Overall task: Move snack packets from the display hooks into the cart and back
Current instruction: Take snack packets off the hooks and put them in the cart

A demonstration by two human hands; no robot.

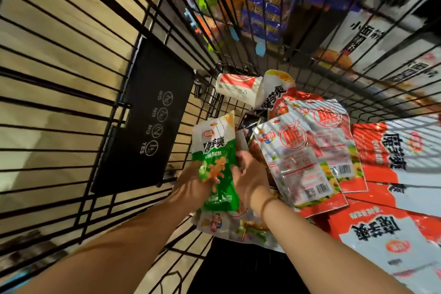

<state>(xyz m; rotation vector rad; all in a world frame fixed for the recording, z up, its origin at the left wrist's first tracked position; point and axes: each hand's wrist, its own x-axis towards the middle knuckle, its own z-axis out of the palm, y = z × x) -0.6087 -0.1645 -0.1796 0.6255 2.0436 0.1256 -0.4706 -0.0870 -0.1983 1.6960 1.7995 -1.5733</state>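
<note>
Snagging looks the main risk: left grip [191,186] and right grip [249,174] both curl around the green snack packet [214,160], held over the heap near the left side of the cart [148,16]; yanked up, it could drag the neighbouring red packets [298,155] along.

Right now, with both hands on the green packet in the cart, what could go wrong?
1. The left hand and right hand both grip the green packet at its middle; a hard grip might crush what is inside.
2. The red-and-white packets lie in a loose pile right beside the right hand, so pulling up could knock them sliding.
3. The wire wall of the cart is close on the left; the packet's top corner might catch on it.
</note>
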